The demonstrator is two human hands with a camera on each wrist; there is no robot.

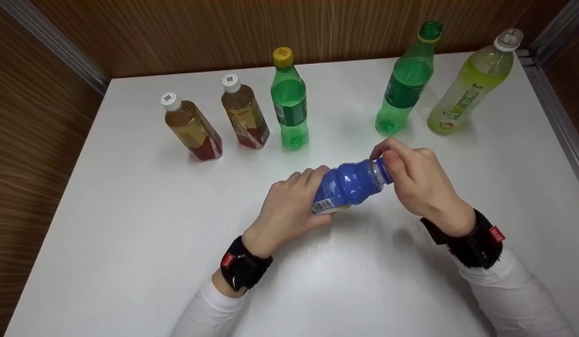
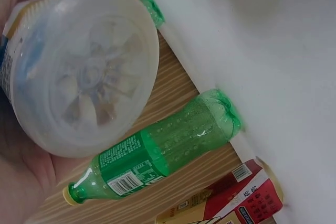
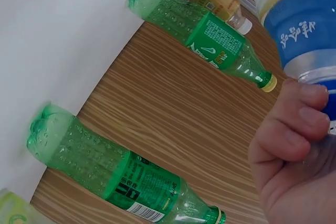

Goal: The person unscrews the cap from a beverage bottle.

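A bottle with a blue label (image 1: 349, 183) is held tilted above the white table, its cap end pointing right. My left hand (image 1: 292, 206) grips it around the lower body, and in the left wrist view its round, clear base (image 2: 89, 72) faces the camera. At the other end my right hand (image 1: 420, 180) pinches the blue cap (image 1: 384, 170) between thumb and fingers. The right wrist view shows the curled fingers (image 3: 294, 129) at the cap, just below the blue label (image 3: 304, 30). The cap sits at the neck, partly hidden by the fingers.
Behind the hands stand two brown drink bottles (image 1: 193, 128) with white caps and a green bottle (image 1: 289, 105) with a yellow cap. Farther right are a capless green bottle (image 1: 406, 84) and a capless yellow-green bottle (image 1: 474, 89). Wood-grain panels (image 1: 200, 32) border the white table (image 1: 144, 243).
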